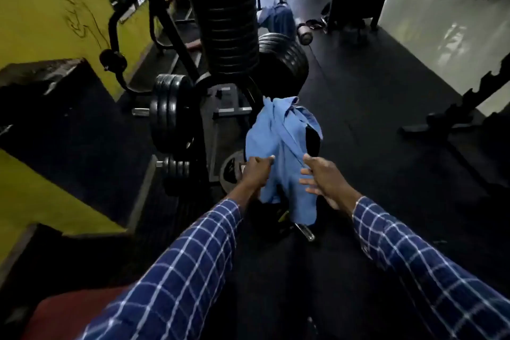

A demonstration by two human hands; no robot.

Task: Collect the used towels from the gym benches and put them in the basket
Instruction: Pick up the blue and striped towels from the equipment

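A light blue towel (281, 143) hangs crumpled over a dark piece of gym equipment in the middle of the view. My left hand (255, 171) pinches its left edge between thumb and fingers. My right hand (323, 178) grips a fold on its right side, with the lower fingers spread. Both sleeves are blue with white checks. What the towel rests on is mostly hidden in the dark under it. No basket is in sight.
A tall stack of black weight plates (223, 22) rises just beyond the towel, with more plates (171, 113) on a rack to the left. A yellow wall (41, 8) runs along the left. Dark rubber flooring (372, 91) stretches to the right, with a black stand (452, 116) on it.
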